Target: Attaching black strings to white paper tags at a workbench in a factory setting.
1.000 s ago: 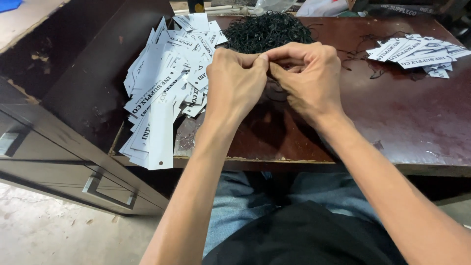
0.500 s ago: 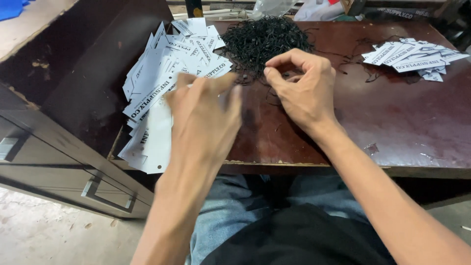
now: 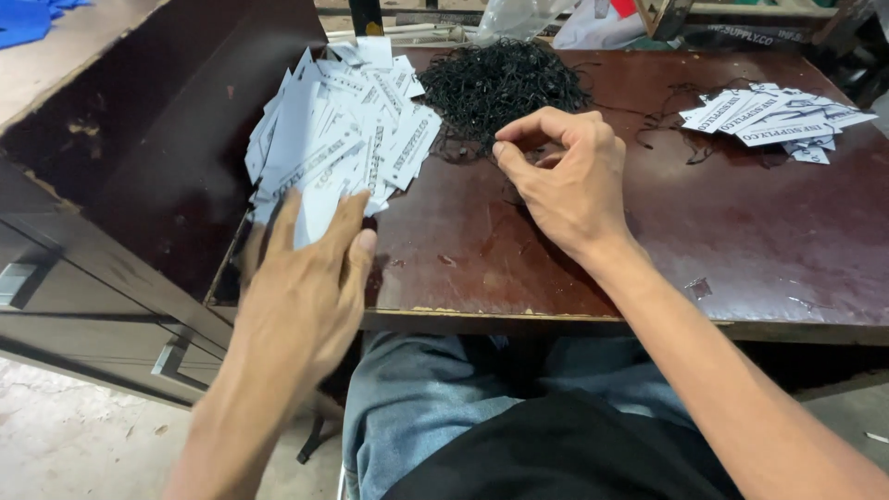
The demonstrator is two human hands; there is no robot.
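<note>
A heap of white paper tags lies at the left end of the dark brown table. My left hand hovers over the heap's near edge, fingers spread, with its fingertips touching the lowest tags. A pile of thin black strings sits behind the middle of the table. My right hand rests just in front of that pile, thumb and forefinger pinched on a black string that is hard to make out.
A smaller stack of white tags with black strings lies at the right. A dark cabinet with drawers stands to the left. Plastic bags lie beyond the table. My lap is below the table edge.
My hands were together at the centre, working on something. The left hand has since swung down and left to the tag heap, while the right stayed near the string pile.
</note>
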